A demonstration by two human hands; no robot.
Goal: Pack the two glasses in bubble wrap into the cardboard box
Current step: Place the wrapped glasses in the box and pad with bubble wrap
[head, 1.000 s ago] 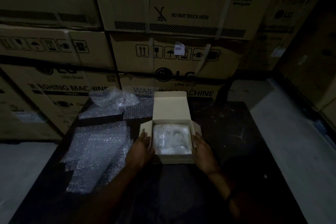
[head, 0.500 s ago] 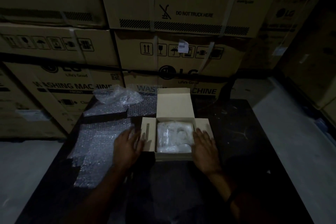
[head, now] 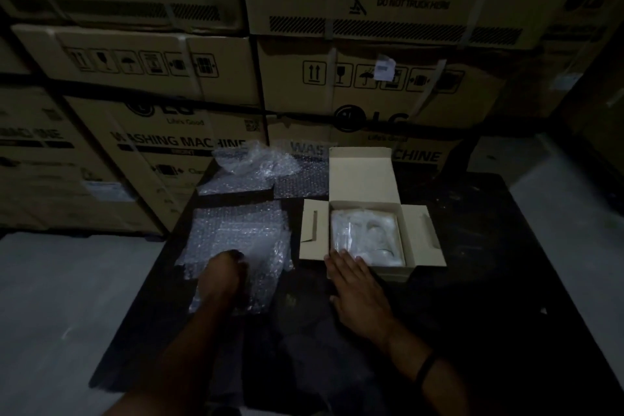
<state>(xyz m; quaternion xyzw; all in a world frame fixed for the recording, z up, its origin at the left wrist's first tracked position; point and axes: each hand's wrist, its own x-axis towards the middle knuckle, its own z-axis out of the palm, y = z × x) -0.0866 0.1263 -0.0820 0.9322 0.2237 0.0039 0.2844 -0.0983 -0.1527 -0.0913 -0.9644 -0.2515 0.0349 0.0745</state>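
Already the right hand (head: 354, 284) lies flat, fingers straight, at the near-left corner of the cardboard box (head: 363, 176). Inside sits a bubble-wrapped bundle (head: 366, 236), seemingly the glasses. The left hand (head: 224, 275) rests on loose bubble wrap (head: 236, 233) by the worktop's (head: 489, 280) left edge, its grip unclear. Only closing the flaps (head: 420, 240) seems left.

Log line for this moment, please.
cardboard box: open, flaps spread | wrapped bundle: inside box | left hand: on loose bubble wrap sheet, grip unclear | right hand: flat at box front edge

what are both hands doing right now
Left hand: on the bubble wrap sheet, grip cannot be told.
Right hand: open, fingers at the cardboard box.
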